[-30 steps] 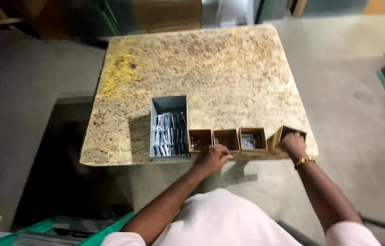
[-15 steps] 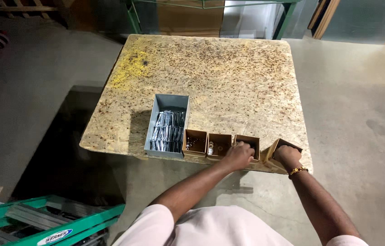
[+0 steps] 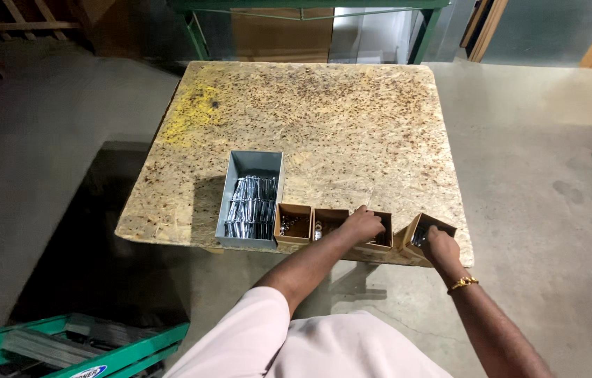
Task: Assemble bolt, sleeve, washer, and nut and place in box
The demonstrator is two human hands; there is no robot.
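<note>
The third small cardboard box [image 3: 378, 234] in the row at the near edge of the chipboard tabletop [image 3: 324, 119] lies under the left hand [image 3: 364, 225], which reaches across the body and dips curled fingers into it; whether they pinch a piece inside cannot be told, since the knuckles hide the fingertips. Just to the right of that hand, the tilted cardboard box [image 3: 423, 234] sits at the table's near right corner, its open mouth tipped toward the person, and the right hand [image 3: 440, 245] rests on its lower rim with fingers bent over the edge, seemingly holding it at that angle so the small dark contents can be seen and reached. A gold bracelet [image 3: 463, 283] circles the right wrist. To the left of the left hand stand two more open cardboard boxes, one [image 3: 329, 222] touching the box being reached into and one [image 3: 294, 223] beyond it, each with small hardware on the bottom. Further left, touching the row, is a grey metal bin [image 3: 251, 199] packed with shiny metal fasteners [image 3: 251, 208], set lengthwise away from the person. The containers line the near edge, probably to keep them within easy reach. Below the arms, a green ladder [image 3: 65, 343] lies on the concrete floor [image 3: 555, 182].
</note>
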